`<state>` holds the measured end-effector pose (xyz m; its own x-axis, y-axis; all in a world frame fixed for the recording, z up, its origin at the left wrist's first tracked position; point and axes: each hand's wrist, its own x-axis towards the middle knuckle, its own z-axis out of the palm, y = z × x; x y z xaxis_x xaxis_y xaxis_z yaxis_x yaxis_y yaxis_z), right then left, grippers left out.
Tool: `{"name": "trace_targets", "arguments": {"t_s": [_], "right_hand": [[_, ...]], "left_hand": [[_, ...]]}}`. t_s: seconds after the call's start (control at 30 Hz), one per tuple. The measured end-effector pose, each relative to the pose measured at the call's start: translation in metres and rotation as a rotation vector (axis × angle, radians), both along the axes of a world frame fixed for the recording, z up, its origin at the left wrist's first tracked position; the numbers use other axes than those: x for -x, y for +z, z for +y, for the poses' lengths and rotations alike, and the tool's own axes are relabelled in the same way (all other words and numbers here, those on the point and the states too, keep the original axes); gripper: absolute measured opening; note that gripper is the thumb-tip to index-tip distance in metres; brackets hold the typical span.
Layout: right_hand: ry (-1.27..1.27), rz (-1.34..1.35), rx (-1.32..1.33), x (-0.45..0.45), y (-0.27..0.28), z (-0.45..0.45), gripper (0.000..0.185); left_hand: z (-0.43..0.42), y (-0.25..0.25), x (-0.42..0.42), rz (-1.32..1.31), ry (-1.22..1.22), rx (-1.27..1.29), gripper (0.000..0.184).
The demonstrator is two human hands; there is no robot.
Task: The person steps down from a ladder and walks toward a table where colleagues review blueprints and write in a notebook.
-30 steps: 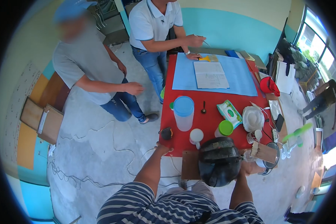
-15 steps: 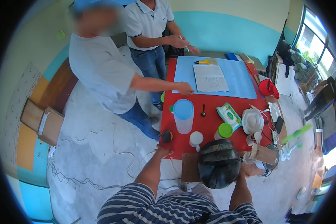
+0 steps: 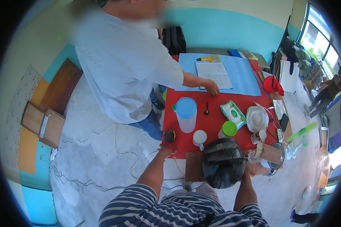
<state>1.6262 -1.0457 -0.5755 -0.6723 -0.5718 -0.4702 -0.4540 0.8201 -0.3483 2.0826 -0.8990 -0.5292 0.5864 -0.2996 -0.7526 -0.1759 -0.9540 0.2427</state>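
At the near left corner of the red table [image 3: 183,149], my left hand [image 3: 166,151] rests on the edge, just below a small dark round object [image 3: 169,135]; how its fingers lie is unclear. My right hand [image 3: 250,169] is beside the black helmet [image 3: 223,163], largely hidden by it, so its grip does not show. Nearby stand a white mug [image 3: 199,140], a green-lidded jar [image 3: 227,129] and a blue-lidded container [image 3: 186,115]. A person in a white shirt [image 3: 129,68] reaches over the table, one hand [image 3: 211,87] by the open notebook [image 3: 214,75].
A yellow brush [image 3: 206,59] lies on the blue sheet [image 3: 178,75]. A small spoon [image 3: 206,109], a wipes pack [image 3: 233,114], a white dish [image 3: 257,119] and a red cap [image 3: 272,86] are farther along. Cables [image 3: 121,151] trail over the floor at left.
The person in the white shirt has stepped closer and reached right to the notebook's lower edge, now mostly blocking the second person. My hands have stayed in place.
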Motion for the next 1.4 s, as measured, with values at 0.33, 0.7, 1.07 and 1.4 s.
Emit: {"name": "trace_targets", "arguments": {"t_s": [0.33, 0.7, 1.07, 1.4], "right_hand": [[0.007, 0.035, 0.015, -0.004, 0.002, 0.001, 0.056], [0.017, 0.089, 0.051, -0.015, 0.0, 0.005, 0.054], [0.008, 0.14, 0.048, -0.021, 0.011, 0.005, 0.052], [0.016, 0.112, 0.035, -0.019, 0.007, 0.006, 0.05]], "left_hand": [[0.003, -0.016, -0.005, 0.037, 0.106, -0.006, 0.108], [0.002, -0.027, -0.003, 0.009, 0.127, 0.019, 0.107], [-0.002, -0.028, -0.001, 0.024, 0.187, -0.006, 0.105], [-0.003, -0.016, 0.001, 0.036, 0.179, -0.003, 0.104]]}}
